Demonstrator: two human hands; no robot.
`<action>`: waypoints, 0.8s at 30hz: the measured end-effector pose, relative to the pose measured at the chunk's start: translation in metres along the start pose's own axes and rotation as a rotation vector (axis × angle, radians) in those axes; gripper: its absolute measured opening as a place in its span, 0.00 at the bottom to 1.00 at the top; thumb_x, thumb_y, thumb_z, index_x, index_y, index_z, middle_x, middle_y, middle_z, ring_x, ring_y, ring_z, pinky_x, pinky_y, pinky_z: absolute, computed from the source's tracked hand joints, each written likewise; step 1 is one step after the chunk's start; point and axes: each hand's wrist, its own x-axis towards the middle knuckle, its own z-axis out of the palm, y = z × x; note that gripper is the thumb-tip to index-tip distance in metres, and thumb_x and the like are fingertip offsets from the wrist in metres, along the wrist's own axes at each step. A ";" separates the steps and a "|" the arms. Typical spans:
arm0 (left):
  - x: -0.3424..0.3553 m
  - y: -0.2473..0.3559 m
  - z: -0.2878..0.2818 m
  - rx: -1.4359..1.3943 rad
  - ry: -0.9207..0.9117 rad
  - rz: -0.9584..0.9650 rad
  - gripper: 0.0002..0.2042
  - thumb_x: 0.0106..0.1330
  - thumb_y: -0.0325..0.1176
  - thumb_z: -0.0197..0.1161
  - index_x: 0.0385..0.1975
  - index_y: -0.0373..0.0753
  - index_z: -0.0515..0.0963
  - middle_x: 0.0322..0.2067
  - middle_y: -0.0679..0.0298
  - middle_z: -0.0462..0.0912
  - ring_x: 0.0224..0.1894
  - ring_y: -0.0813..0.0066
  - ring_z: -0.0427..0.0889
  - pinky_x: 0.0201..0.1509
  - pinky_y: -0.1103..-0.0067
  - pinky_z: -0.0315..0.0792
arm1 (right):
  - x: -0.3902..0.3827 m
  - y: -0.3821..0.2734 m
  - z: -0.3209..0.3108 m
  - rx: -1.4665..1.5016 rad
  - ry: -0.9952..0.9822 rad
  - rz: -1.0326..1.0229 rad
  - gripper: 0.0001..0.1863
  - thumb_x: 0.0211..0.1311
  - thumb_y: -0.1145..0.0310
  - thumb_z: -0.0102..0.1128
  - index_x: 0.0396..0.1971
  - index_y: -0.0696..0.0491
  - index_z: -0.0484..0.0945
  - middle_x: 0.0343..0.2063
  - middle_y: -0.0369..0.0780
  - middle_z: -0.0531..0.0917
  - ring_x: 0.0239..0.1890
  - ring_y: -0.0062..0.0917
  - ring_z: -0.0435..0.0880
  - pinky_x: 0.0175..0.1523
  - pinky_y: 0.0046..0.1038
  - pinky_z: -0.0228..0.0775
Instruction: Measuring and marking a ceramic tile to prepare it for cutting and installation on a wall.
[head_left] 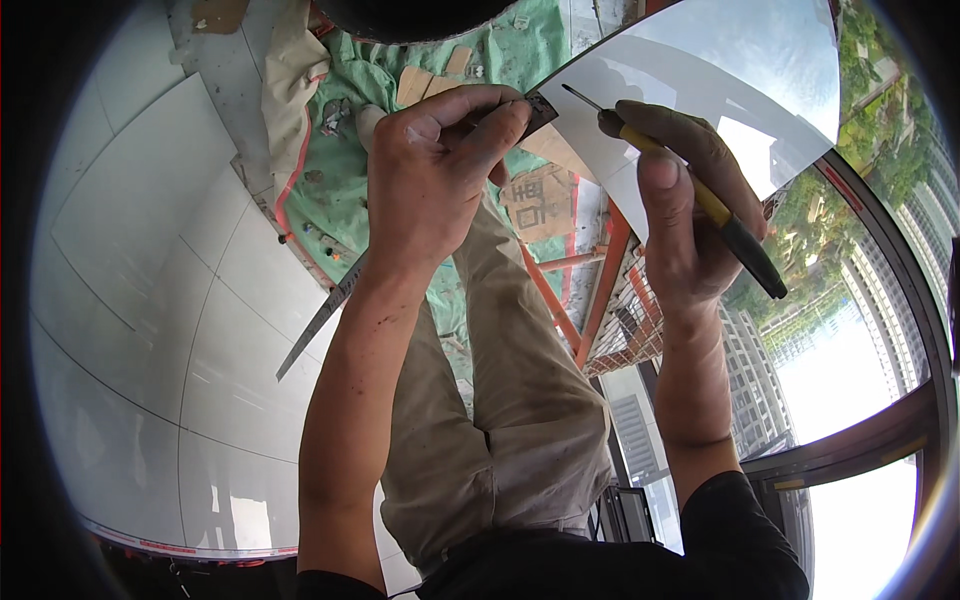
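Observation:
My left hand [430, 175] is closed, with thumb and forefinger pinching the dark end of a metal ruler [541, 112]. Its graduated blade shows again to the left of my forearm; the stretch between is hidden by my hand and wrist. That end is at the near left edge of a glossy white panel [690, 85]. My right hand [690, 215] grips a yellow-and-black marking pen [712, 204] with a long thin tip. The tip points up and left, over the panel; whether it touches the surface I cannot tell.
Large glossy white tiles [130, 300] cover the left side. Below lies a crumpled green sheet [350, 200] with cardboard pieces [540, 203] and debris. An orange metal frame with mesh [625, 310] stands beside my legs. At right are dark-framed windows [850, 445], and a round black object [415, 15] is at the top.

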 end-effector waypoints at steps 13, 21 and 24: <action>0.000 -0.005 0.000 0.072 0.044 0.131 0.08 0.74 0.29 0.75 0.45 0.30 0.91 0.24 0.69 0.87 0.24 0.88 0.80 0.28 0.85 0.72 | 0.003 0.007 0.013 -0.363 -0.040 -0.158 0.11 0.62 0.78 0.79 0.43 0.59 0.88 0.37 0.42 0.92 0.38 0.33 0.93 0.44 0.30 0.85; 0.000 -0.012 0.005 0.030 0.074 0.147 0.08 0.75 0.29 0.75 0.45 0.30 0.91 0.24 0.70 0.86 0.25 0.89 0.80 0.29 0.85 0.71 | 0.002 0.012 0.012 -0.360 -0.037 -0.164 0.11 0.61 0.76 0.80 0.43 0.57 0.89 0.37 0.41 0.92 0.39 0.33 0.92 0.44 0.30 0.85; -0.001 -0.012 0.007 -0.001 0.087 0.117 0.08 0.74 0.29 0.75 0.45 0.30 0.91 0.23 0.70 0.86 0.25 0.90 0.79 0.29 0.85 0.71 | 0.004 0.011 0.012 -0.362 -0.046 -0.174 0.11 0.61 0.76 0.80 0.42 0.57 0.89 0.37 0.40 0.92 0.39 0.33 0.92 0.44 0.30 0.85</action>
